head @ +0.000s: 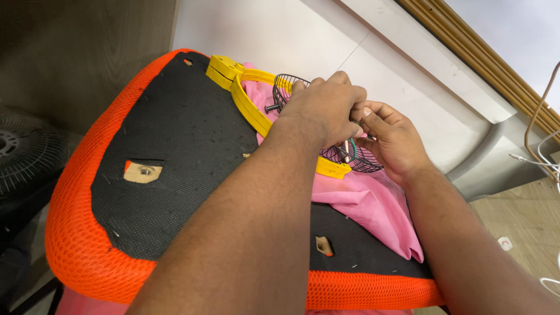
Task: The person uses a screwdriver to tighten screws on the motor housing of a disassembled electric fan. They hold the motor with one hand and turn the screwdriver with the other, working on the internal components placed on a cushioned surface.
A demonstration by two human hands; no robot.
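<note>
Black wire fan guard (291,86): a shallow bowl-shaped cage of thin dark wires, resting on the pink cloth (373,204) and taken here as the landmark. Inside its basket lay a short run of green and red wires (350,147) and a metal pin, partly seen through the mesh; what else it held could not be made out.

Left hand (326,108): laid over the top of the guard, fingers curled down onto its rim and closed around the wire edge. It covered most of the guard's centre.

Right hand (394,140): at the guard's right side, fingers bent and pinching the rim where the two hands met. What the fingertips held was hidden by the left hand.

Yellow plastic ring (251,108): a curved, smooth band with a blocky hinge end, arcing round the guard's left and near sides, touching the cloth.

Pink cloth: soft, folded, spreading from under the guard toward the viewer.

Seat cushion (175,146): beneath everything, black felt underside with cut holes, bordered by orange mesh.

Grey corrugated hose (481,153): right of the guard, against the white wall base.

Second fan grille (23,151): far left of the guard, cut off by the frame edge.
</note>
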